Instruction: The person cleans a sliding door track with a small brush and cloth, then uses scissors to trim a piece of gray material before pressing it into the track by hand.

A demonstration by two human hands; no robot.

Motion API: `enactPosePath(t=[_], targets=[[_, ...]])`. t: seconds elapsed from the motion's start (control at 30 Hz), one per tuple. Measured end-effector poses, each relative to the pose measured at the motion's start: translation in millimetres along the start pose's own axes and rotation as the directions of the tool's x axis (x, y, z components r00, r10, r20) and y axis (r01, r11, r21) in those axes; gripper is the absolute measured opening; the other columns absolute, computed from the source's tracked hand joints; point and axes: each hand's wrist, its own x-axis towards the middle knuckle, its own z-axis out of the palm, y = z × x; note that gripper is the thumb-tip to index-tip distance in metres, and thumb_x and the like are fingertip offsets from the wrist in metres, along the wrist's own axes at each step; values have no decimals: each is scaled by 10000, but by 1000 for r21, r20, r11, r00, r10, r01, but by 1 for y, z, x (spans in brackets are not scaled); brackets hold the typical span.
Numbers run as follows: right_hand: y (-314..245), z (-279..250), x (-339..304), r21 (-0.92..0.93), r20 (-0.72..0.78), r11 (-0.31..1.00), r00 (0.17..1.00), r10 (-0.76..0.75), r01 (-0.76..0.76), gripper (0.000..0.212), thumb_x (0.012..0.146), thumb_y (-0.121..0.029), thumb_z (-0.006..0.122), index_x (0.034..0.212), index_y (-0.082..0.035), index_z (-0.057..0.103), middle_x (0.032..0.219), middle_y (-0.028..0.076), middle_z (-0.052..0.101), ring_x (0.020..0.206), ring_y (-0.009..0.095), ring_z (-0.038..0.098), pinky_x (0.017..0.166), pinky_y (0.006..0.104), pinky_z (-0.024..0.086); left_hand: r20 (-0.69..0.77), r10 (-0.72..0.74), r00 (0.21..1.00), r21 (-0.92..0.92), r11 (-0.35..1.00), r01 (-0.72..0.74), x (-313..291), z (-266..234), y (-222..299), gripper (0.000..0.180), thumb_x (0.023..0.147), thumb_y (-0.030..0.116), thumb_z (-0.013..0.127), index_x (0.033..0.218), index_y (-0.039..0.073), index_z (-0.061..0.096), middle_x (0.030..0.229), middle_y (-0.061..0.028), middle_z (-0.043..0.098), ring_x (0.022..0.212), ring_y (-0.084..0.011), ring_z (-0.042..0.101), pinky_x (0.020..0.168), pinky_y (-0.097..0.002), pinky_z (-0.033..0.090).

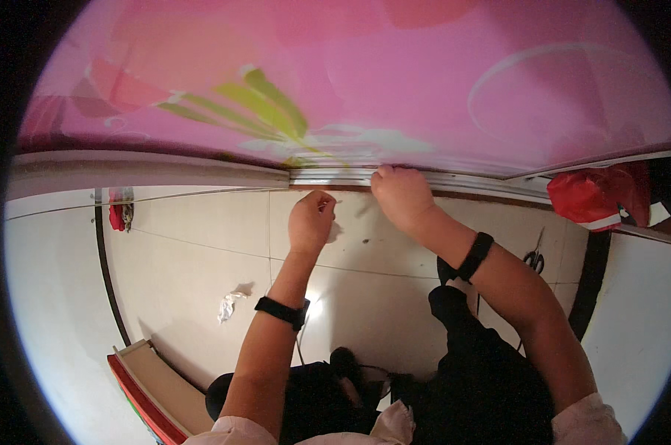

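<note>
My left hand (311, 222) hangs just short of the grooved metal rail (328, 176), its fingers curled into a pinch. A small whitish bit shows beside its fingertips, too small to name. My right hand (404, 196) is closed, its knuckles and fingertips pressed at the rail; whatever it may hold is hidden. Beyond the rail rises a glossy pink panel (395, 81) with a green and white floral print. A pale strip of frame (150, 174) overlaps the rail's left part.
Crumpled white paper (230, 305) and black-handled scissors (533, 259) lie on the tiled floor (194, 259). A red cloth item (599, 196) hangs at the right end of the rail. A red-edged box-like piece (161, 393) stands lower left, near my legs.
</note>
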Motion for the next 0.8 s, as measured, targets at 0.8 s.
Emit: enactPosePath(t=[0.8], targets=[[63, -36, -85, -253, -99, 959, 989, 107, -129, 366, 701, -81, 575, 1067, -72, 566, 821, 69, 493, 549, 199, 545, 492, 305, 472, 262, 164, 951, -229, 968, -103, -64, 3, 35, 324, 773, -47, 390, 1012, 68, 575, 655, -78, 510, 606, -183, 512, 600, -288, 441]])
